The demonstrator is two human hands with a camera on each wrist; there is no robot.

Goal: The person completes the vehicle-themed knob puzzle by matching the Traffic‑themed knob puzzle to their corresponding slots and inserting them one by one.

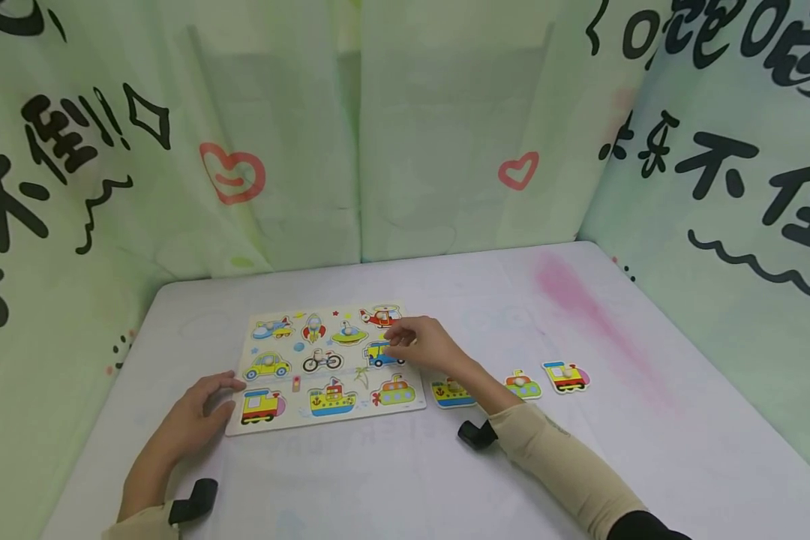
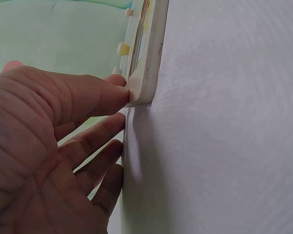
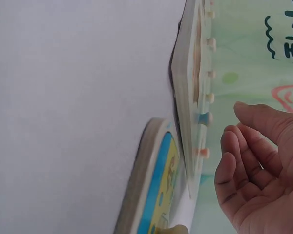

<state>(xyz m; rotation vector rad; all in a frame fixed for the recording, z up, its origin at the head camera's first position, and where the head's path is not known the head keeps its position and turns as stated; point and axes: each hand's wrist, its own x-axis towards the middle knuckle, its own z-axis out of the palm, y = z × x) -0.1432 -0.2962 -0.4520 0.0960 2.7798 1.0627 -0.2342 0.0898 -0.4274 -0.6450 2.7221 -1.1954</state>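
A wooden peg puzzle board [image 1: 297, 414] with vehicle pictures lies on the white table. My left hand [image 1: 187, 421] is at its left edge; in the left wrist view the thumb [image 2: 95, 95] touches the board's corner and the other fingers spread down by the tabletop. Over the board's right side, my right hand [image 1: 427, 346] hovers near the blue and yellow bus [image 1: 376, 354], fingers loosely bent. The right wrist view shows nothing between that thumb and fingers. Close by is a loose ship piece [image 1: 448, 394], partly behind my right forearm.
Right of the ship lie a loose submarine piece [image 1: 523, 385] and a loose train piece [image 1: 567, 377]. A red helicopter [image 1: 378, 316] and a yellow car [image 1: 267, 365] are on the board. Pale green curtains [image 1: 432, 150] with writing and hearts enclose the table.
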